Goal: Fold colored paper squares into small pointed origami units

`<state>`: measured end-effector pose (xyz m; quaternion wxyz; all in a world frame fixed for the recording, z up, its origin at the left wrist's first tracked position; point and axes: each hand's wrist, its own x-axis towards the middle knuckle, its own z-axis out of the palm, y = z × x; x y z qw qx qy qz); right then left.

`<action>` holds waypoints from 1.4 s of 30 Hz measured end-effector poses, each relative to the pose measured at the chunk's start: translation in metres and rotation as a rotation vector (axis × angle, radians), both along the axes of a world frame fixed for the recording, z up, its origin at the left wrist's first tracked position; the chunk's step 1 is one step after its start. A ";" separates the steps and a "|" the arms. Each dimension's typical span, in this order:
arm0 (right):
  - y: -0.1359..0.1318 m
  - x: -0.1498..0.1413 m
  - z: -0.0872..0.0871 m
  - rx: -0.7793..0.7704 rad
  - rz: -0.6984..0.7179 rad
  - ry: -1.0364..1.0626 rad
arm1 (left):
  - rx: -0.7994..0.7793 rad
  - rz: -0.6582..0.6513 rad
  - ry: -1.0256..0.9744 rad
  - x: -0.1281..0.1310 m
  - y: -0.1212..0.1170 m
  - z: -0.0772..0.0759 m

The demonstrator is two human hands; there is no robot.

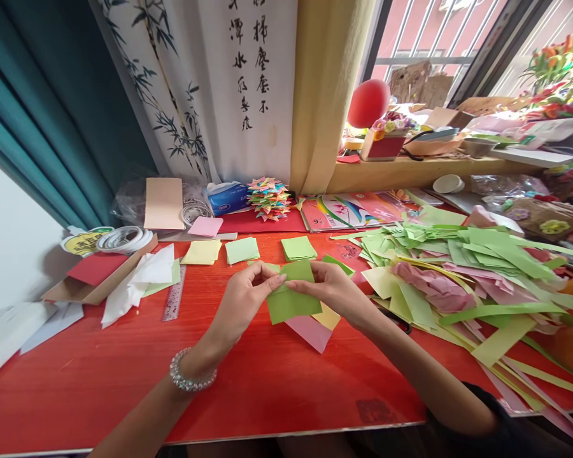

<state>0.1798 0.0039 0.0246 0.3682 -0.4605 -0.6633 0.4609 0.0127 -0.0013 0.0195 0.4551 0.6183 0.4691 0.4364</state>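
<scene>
Both hands hold a green paper square (291, 298) just above the red table (124, 375). My left hand (246, 298) pinches its upper left edge, fingers closed, a beaded bracelet on the wrist. My right hand (332, 287) pinches the upper right edge. Under the green sheet lie a pink square (311, 332) and a yellow square (328, 317). Beyond the hands sit small stacks of yellow (201, 252) and light green squares (242, 250), and another green stack (298, 247).
A heap of green, pink and yellow paper strips (463, 273) covers the right side. At left lie a ruler (174, 294), white tissue (138, 280) and tape rolls (124, 238). Folded paper stars (268, 198), a tissue pack (226, 197) and a booklet (351, 210) line the back.
</scene>
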 end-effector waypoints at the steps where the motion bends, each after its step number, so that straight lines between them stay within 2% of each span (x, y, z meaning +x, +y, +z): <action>1: 0.000 0.000 0.000 -0.031 0.026 0.005 | -0.002 0.008 -0.004 0.000 0.000 0.000; 3: 0.001 0.000 -0.002 -0.073 0.063 0.014 | -0.027 0.002 -0.023 0.000 0.001 0.000; 11: 0.001 0.001 -0.005 -0.051 0.082 -0.050 | -0.016 0.016 -0.077 0.001 -0.001 0.003; 17: -0.001 -0.002 -0.001 -0.114 0.094 0.124 | -0.140 -0.019 -0.117 -0.002 0.002 0.003; 20: -0.002 -0.002 -0.003 0.032 0.027 0.106 | -0.133 0.014 -0.116 -0.004 0.003 0.005; 24: -0.004 0.000 -0.006 0.344 -0.133 -0.117 | -0.137 0.010 -0.133 -0.007 0.004 0.006; 26: -0.005 0.001 -0.005 0.470 -0.104 -0.185 | -0.146 0.007 -0.144 -0.007 0.004 0.006; 28: -0.006 0.001 -0.003 0.528 -0.033 -0.178 | -0.152 0.005 -0.156 -0.007 0.005 0.006; 30: -0.006 0.001 -0.001 0.490 0.007 -0.115 | -0.149 -0.002 -0.161 -0.008 0.005 0.007; 35: -0.006 -0.002 -0.001 0.203 -0.022 0.100 | -0.112 -0.035 -0.119 -0.007 0.005 0.006; 38: -0.004 -0.002 -0.003 0.036 0.032 0.210 | -0.065 -0.042 -0.073 -0.007 0.006 0.005; 40: -0.001 -0.001 -0.004 -0.061 0.073 0.206 | -0.049 -0.048 -0.045 -0.007 0.006 0.006; 42: 0.001 0.000 -0.005 -0.077 0.079 0.137 | -0.073 -0.076 -0.018 -0.007 0.006 0.009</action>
